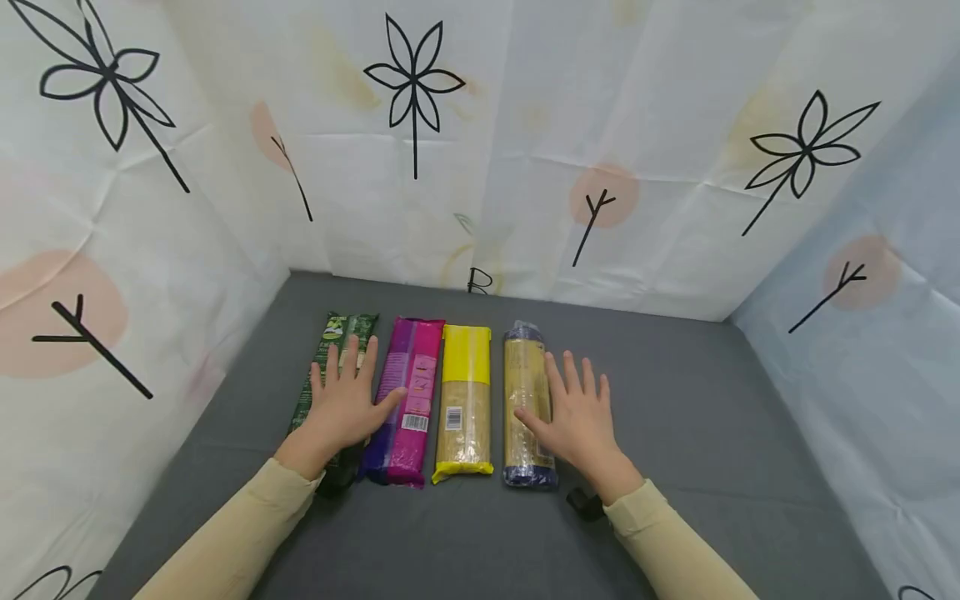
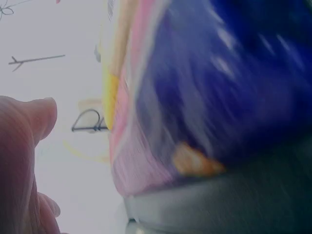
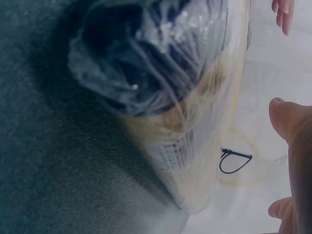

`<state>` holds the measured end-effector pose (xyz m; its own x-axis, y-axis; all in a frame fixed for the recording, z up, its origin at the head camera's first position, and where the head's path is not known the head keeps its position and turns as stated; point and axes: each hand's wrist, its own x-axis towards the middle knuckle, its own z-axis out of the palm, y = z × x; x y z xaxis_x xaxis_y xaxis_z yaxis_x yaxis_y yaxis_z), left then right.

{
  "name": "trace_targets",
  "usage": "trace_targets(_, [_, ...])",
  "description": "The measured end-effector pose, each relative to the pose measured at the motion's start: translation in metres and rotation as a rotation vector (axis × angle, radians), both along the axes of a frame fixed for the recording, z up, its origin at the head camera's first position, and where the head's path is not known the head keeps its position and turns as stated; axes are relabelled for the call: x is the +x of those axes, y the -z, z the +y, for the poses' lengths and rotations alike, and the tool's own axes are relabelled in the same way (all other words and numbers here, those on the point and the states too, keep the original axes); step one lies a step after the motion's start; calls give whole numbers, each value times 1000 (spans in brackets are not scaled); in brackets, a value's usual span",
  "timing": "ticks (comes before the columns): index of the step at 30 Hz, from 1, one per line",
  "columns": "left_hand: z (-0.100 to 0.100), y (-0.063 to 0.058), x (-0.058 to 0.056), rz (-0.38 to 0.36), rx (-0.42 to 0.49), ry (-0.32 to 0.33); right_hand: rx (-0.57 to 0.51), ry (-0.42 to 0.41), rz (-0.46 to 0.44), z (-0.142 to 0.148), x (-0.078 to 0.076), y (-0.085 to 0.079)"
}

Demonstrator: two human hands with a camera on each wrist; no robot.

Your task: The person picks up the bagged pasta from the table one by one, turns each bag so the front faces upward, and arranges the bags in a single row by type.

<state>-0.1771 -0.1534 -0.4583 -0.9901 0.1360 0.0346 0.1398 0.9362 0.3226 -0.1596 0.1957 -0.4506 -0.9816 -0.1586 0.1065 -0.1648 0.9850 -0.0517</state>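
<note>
Four long packets, several of them showing what looks like dry spaghetti, lie side by side on a grey cloth. My left hand [image 1: 343, 412], fingers spread, overlaps the dark green packet [image 1: 347, 327] in the head view, its thumb over the purple and pink packet [image 1: 420, 392]. Beside that is a yellow-topped clear packet [image 1: 467, 404]. My right hand [image 1: 581, 421] is spread at the right edge of a clear-wrapped packet with blue ends [image 1: 523, 379]. In the right wrist view that packet's blue end [image 3: 141, 63] is close, the thumb [image 3: 285, 117] apart from it. Neither hand grips anything.
The grey cloth [image 1: 675, 400] covers the table. White fabric printed with flowers and twigs [image 1: 510, 100] hangs behind and at both sides. A small dark device [image 1: 585, 504] sits under the right wrist.
</note>
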Motion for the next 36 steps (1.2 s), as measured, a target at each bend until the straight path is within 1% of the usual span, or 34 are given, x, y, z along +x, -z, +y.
trace_targets(2, [7,-1,-2,-1,-2,10,-8,1,5,1,1,0])
trace_targets(6, [22,-2,-4,-25,14,33,-15,1,5,4,6,0])
trace_targets(11, [40,-2,-5,-68,70,70,-28,-16,-13,5,9,4])
trace_targets(16, [62,-3,-5,-100,118,125,-78,-39,-13,7,10,6])
trace_targets(19, [74,-3,-4,-113,145,154,-137,-45,-35,10,12,7])
trace_targets(21, [82,-3,-4,-119,179,174,-174,-44,-58,12,14,8])
trace_targets(24, [92,-3,-6,-117,263,234,-239,-40,-92,13,20,9])
trace_targets(27, [103,-5,-7,-145,358,288,-300,-26,-136,12,25,9])
trace_targets(29, [110,-7,-8,-179,407,310,-340,-10,-175,11,28,7])
trace_targets(32, [121,-9,-12,-233,469,303,-441,19,-248,10,29,6])
trace_targets(36, [134,-9,-21,-261,543,275,-608,58,-314,10,25,5])
